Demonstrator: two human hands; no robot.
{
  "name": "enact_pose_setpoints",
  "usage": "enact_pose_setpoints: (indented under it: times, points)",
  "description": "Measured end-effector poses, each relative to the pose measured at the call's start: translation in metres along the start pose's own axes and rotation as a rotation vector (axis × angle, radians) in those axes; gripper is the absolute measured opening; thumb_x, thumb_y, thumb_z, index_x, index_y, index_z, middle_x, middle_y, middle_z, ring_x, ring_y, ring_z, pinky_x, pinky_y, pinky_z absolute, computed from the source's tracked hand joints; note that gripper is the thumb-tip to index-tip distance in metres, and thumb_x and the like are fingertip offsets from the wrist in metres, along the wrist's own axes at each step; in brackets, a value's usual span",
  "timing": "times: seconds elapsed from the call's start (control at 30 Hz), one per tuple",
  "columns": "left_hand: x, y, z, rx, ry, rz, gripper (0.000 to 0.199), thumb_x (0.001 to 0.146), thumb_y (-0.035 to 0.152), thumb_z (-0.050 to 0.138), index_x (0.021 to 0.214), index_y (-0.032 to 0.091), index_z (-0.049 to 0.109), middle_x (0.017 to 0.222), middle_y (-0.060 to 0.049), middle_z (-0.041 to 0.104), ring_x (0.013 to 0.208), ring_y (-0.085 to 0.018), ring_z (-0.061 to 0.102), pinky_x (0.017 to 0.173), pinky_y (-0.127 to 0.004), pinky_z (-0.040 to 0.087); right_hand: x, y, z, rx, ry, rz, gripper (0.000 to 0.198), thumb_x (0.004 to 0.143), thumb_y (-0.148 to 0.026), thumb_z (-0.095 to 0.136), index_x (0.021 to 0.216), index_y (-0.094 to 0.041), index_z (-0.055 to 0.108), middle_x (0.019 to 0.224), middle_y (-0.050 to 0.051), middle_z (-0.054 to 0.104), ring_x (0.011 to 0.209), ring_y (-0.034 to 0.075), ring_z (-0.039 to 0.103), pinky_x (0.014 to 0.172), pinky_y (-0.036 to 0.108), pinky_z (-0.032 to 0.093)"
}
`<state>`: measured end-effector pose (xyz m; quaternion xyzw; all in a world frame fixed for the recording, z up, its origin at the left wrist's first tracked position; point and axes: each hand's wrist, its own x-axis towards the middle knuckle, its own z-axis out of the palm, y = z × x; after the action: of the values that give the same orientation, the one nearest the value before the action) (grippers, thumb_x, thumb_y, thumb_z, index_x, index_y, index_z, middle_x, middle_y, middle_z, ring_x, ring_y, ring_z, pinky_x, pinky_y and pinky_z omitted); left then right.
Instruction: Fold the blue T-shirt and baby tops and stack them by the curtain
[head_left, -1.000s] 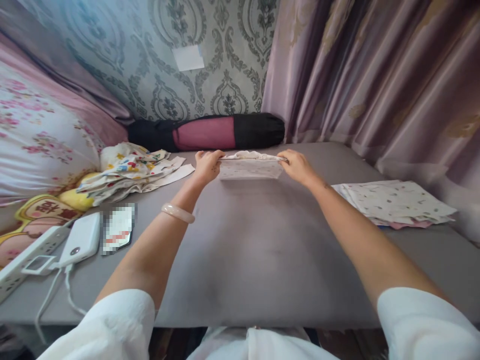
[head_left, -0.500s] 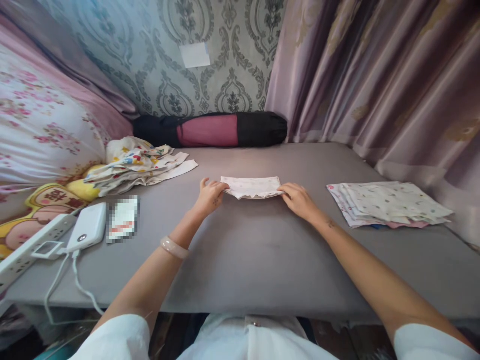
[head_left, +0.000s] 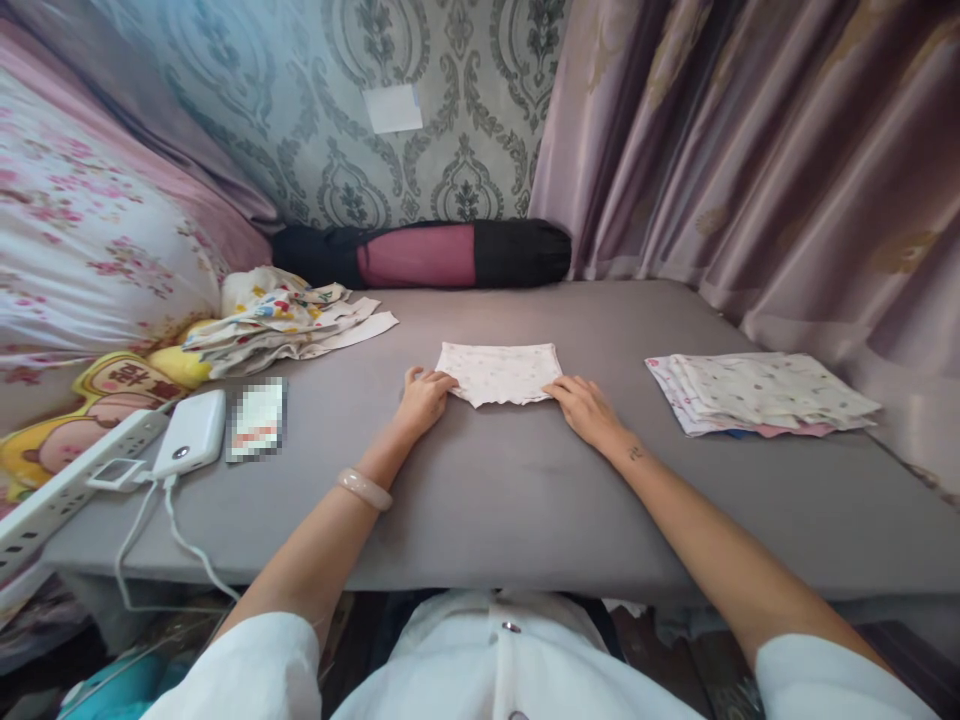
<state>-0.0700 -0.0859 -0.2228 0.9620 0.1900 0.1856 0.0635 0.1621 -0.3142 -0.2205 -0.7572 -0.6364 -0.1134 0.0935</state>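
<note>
A small folded white garment (head_left: 499, 372) with a faint print lies on the grey-covered surface in front of me, its near edge wavy. My left hand (head_left: 426, 402) is closed on its near left corner, fingertips over the fabric. At the near right corner, my right hand (head_left: 589, 408) grips the cloth the same way. To the right sits a stack of folded printed clothes (head_left: 757, 395), apart from my right hand. A loose heap of printed clothes (head_left: 289, 325) rests at the back left, beyond my left hand.
On the left lie a white power bank (head_left: 191, 432) with cables, a power strip (head_left: 82, 487), a blurred-out packet (head_left: 256, 420) and a yellow plush toy (head_left: 75, 425). A long black and maroon bag (head_left: 420, 255) lies along the wall. Curtains (head_left: 750, 160) hang at the right.
Both hands have lowered the garment's near edge toward me, and it now lies flatter with more of its upper face showing. The camera view has shifted slightly.
</note>
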Motion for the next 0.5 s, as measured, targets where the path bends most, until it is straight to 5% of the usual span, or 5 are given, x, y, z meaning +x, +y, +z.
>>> enact_pose_setpoints:
  times: [0.5]
  points:
    - [-0.006, 0.004, -0.014, -0.027, -0.05, -0.009, 0.04, 0.076, 0.008, 0.041, 0.101, 0.024, 0.067, 0.111, -0.005, 0.071, 0.103, -0.021, 0.061, 0.106, -0.05, 0.023, -0.004, -0.005, -0.014, 0.083, -0.07, 0.049, 0.036, 0.089, -0.008, 0.044, 0.112, -0.022, 0.069, 0.114, 0.006, 0.066, 0.101, 0.019, 0.056, 0.084, 0.03, 0.036]
